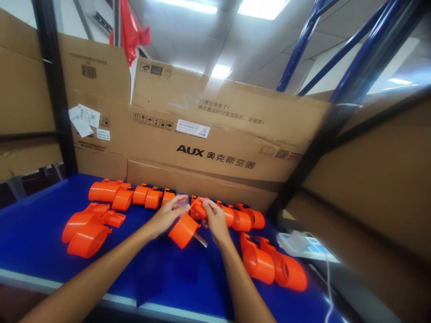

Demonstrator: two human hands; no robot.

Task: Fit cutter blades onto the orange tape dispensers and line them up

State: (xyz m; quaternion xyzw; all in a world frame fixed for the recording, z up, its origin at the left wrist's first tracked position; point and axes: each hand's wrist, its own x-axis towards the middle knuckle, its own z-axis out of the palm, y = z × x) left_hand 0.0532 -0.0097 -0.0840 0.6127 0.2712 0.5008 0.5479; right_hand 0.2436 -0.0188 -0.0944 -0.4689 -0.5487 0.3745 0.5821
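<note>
Both my hands hold one orange plastic housing (184,229) above the blue table (33,233). My left hand (168,214) grips its upper left side, fingers curled. On the upper right end my right hand (213,220) pinches it, and a thin clear or grey strip sticks out below. A row of like orange housings (134,196) lies behind my hands along the cardboard wall.
Two orange housings (88,226) lie at the left, two more (272,264) at the right. Cardboard boxes (218,134) wall the back and right. A white device with a cable (303,244) sits at the right edge. Blue rack beams (303,40) rise overhead.
</note>
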